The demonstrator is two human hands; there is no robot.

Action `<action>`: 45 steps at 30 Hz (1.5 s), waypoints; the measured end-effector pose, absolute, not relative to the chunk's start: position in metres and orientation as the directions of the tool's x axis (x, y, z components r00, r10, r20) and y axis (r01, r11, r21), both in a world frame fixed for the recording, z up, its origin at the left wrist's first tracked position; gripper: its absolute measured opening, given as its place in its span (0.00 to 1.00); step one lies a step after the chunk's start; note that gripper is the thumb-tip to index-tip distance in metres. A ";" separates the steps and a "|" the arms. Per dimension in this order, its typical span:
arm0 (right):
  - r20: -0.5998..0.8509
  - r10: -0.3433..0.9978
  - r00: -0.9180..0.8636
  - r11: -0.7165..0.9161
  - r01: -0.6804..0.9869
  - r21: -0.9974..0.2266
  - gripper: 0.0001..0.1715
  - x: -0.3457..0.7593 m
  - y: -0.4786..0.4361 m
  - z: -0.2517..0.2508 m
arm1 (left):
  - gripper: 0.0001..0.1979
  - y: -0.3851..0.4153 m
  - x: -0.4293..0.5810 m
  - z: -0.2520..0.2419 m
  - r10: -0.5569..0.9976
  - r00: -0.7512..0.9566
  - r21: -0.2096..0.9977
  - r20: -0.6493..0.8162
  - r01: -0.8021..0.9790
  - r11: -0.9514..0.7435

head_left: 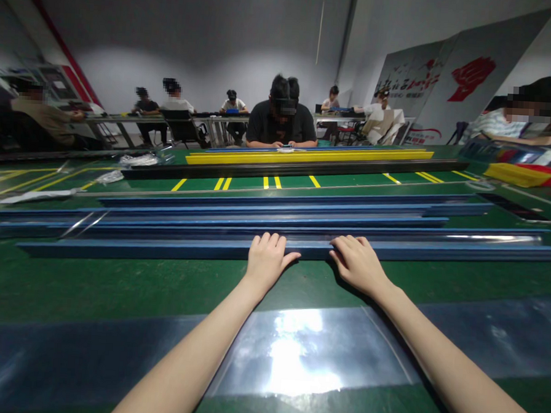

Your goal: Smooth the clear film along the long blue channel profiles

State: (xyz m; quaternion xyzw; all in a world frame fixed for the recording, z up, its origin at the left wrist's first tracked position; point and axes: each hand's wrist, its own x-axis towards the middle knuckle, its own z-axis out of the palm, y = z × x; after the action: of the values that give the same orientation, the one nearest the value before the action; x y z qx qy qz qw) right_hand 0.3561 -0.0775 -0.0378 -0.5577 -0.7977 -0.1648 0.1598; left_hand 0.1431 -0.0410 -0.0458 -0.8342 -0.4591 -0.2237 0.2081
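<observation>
My left hand (267, 263) rests over the near wall of a long blue plastic channel (139, 248), its fingers hooked across the top edge and its thumb out to the right on the near side. A little to the right, my right hand (358, 265) bends its fingers over the same channel, with the thumb side turned towards the left hand. The fingertips of both hands are partly hidden behind the edge. Just beyond lie more blue channels (275, 219), side by side. Under my forearms stretches a flat, shiny clear plastic strip (296, 349).
The table (114, 290) is green. A phone (518, 209) lies at the right. Further off are a yellow channel (310, 158), a black channel (166, 170) and crumpled clear plastic (142, 159). Another person (282, 117) sits opposite; several others sit behind.
</observation>
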 end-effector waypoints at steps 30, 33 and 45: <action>0.395 0.895 -0.205 0.160 0.977 0.143 0.14 0.346 -0.079 -0.020 | 0.11 -0.039 0.142 -0.047 0.514 0.635 -0.096 0.577 0.678 -0.729; 0.375 0.915 -0.151 0.106 0.985 0.138 0.13 0.354 -0.082 -0.017 | 0.12 -0.040 0.145 -0.046 0.481 0.662 -0.099 0.575 0.639 -0.763; 0.371 0.927 -0.058 0.024 0.995 0.094 0.14 0.383 -0.086 -0.015 | 0.14 -0.041 0.144 -0.045 0.599 0.561 -0.066 0.571 0.759 -0.647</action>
State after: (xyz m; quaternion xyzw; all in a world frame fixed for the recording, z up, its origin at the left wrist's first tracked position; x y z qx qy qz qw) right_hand 0.3827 -0.0860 -0.0147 -0.6786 -0.7082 -0.1652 0.1033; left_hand 0.1436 -0.0411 -0.0454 -0.8698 -0.3905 -0.2592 0.1542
